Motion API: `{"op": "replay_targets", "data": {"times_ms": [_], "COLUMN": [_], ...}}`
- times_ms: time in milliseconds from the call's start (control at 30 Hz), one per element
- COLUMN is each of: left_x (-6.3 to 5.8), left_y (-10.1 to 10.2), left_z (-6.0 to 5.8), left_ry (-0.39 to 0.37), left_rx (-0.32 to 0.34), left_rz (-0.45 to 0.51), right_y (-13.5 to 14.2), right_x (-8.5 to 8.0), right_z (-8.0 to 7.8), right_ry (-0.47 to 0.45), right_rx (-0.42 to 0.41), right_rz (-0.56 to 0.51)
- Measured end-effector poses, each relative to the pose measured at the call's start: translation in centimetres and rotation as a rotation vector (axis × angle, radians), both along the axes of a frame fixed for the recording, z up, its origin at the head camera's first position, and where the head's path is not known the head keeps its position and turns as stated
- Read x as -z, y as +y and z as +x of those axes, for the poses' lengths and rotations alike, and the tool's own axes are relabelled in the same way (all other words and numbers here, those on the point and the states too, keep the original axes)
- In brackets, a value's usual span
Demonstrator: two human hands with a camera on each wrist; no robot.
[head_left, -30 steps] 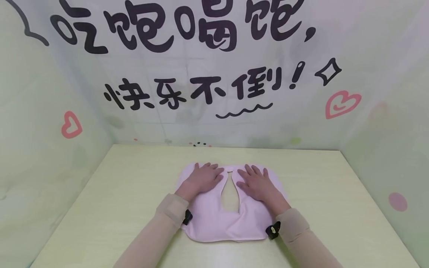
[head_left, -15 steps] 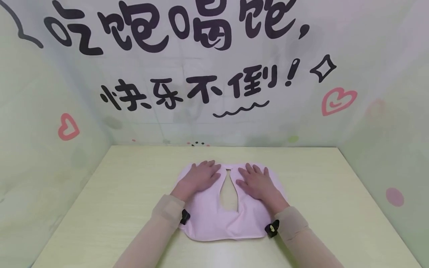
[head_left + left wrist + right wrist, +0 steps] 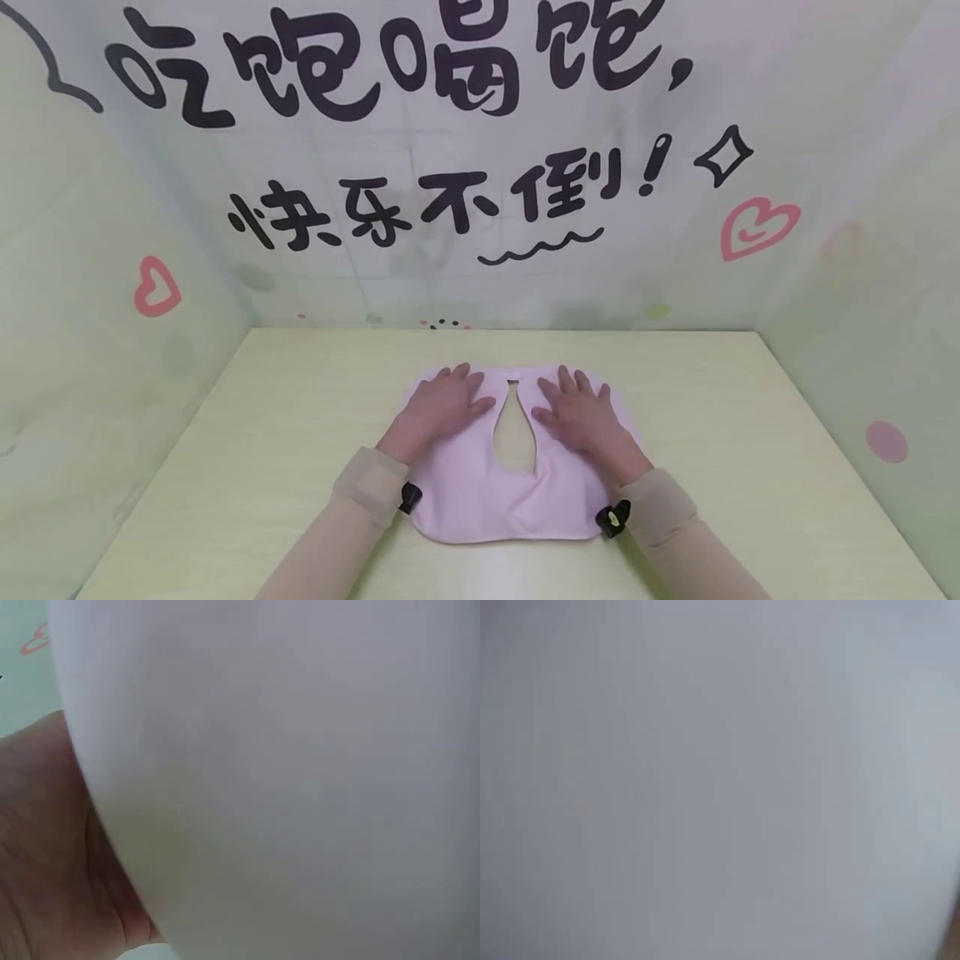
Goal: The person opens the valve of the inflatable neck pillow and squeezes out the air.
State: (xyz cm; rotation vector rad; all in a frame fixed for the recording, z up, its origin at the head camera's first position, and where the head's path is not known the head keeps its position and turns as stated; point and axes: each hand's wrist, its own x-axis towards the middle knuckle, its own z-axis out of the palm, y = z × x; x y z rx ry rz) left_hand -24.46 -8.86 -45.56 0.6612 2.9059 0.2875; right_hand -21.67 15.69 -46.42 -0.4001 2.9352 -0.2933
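Observation:
A pink bib with rounded corners lies spread on the table. It has a teardrop-shaped opening in the middle, closed by a narrow strip at the far edge. My left hand rests on its upper left part with fingers spread. On the upper right part lies my right hand, palm down, fingers also spread. Neither hand grips the cloth. In the left wrist view the pale cloth covers most of the picture, beside part of the hand. Blurred pale cloth fills nearly all of the right wrist view.
The light wooden table extends around the bib. Printed wall sheets with dark lettering and pink hearts stand behind it and at both sides. Dark cameras sit at the left wrist and right wrist.
The fingers of my left hand have shifted slightly left, with the thumb spread further out. My right hand has moved a little to the right. The bib stays nearly in place.

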Motion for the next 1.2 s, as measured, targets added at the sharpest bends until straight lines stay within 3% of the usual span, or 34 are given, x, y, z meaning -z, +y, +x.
{"op": "replay_targets", "data": {"times_ms": [200, 667, 933, 1200], "left_x": [0.4, 0.9, 0.6, 1.0], "left_y": [0.2, 0.6, 0.6, 0.3], "left_z": [-0.1, 0.0, 0.2, 0.2], "left_ry": [-0.069, -0.040, -0.026, -0.014], "left_rx": [0.001, 0.008, 0.017, 0.018], "left_rz": [-0.035, -0.074, -0.067, -0.030], "right_y": [0.0, 0.3, 0.4, 0.3], "right_x": [0.1, 0.8, 1.2, 0.9], "right_z": [0.1, -0.1, -0.1, 0.6], "right_ry": [-0.041, -0.068, -0.048, 0.037], "right_rx": [0.012, 0.010, 0.003, -0.033], "right_rz": [-0.015, -0.008, 0.006, -0.011]}}
